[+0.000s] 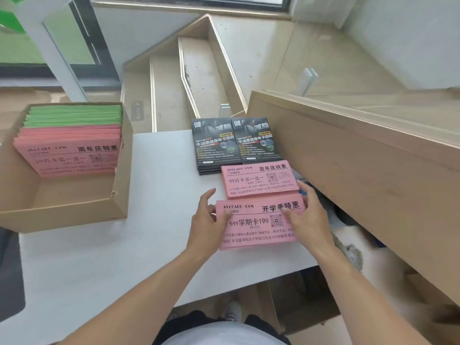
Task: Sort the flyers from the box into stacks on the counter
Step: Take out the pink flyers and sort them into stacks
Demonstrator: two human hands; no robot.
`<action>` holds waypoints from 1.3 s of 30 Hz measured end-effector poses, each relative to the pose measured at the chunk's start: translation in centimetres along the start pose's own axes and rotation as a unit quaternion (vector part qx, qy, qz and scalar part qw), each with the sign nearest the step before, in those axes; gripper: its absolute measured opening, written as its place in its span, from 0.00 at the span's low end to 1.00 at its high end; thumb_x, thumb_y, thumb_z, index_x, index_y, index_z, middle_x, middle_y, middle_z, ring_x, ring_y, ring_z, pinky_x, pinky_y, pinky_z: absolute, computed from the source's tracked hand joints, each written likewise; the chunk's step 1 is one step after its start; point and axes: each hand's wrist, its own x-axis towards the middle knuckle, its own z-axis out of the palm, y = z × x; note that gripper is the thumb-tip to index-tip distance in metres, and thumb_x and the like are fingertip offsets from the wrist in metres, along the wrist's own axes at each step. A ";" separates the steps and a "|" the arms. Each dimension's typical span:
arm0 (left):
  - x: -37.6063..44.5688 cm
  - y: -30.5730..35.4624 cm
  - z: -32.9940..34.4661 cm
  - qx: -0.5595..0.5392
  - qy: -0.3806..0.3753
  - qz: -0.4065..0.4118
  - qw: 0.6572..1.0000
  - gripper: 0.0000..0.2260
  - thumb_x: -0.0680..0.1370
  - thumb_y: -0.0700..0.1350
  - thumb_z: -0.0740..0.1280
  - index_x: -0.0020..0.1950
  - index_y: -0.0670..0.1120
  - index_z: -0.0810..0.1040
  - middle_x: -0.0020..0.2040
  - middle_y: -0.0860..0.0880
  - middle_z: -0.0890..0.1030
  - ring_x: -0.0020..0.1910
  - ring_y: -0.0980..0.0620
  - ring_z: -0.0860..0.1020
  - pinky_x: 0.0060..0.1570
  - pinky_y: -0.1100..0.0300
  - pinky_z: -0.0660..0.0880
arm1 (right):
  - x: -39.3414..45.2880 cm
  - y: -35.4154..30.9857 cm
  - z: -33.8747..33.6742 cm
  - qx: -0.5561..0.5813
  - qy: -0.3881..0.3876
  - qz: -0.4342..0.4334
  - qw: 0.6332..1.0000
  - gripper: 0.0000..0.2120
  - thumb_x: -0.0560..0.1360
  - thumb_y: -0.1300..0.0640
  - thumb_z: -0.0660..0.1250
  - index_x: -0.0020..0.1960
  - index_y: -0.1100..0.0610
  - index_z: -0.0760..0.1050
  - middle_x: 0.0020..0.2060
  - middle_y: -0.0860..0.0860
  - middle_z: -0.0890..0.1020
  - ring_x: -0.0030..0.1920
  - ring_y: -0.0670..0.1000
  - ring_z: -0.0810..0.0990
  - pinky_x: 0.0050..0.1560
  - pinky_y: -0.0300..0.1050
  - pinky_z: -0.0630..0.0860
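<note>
On the white counter (99, 245): left hand (209, 220) and right hand (306, 217) pinch the near pink paper flyer stack (258, 225) by its short ends (long axis left-right); cardboard box (119, 195) lies left.

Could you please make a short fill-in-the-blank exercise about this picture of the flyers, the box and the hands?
1. Both hands, the left hand and the right hand, hold a stack of flyers whose colour is ____.
2. At the back of the cardboard box, behind the pink ones, the flyers are ____.
3. The two dark stacks lie on the white counter side by ____.

Missing words: pink; green; side
</note>
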 end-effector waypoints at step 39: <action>-3.9 -1.8 7.9 0.244 -0.002 0.038 0.969 0.55 0.74 0.31 0.64 0.72 0.67 0.23 0.83 0.54 0.38 0.80 0.51 0.58 0.55 0.62 0.73 | 4.0 6.6 0.4 -0.272 -0.139 -0.043 0.951 0.52 0.73 0.44 0.72 0.81 0.44 0.37 0.71 0.56 0.65 0.67 0.62 0.68 0.64 0.64 0.71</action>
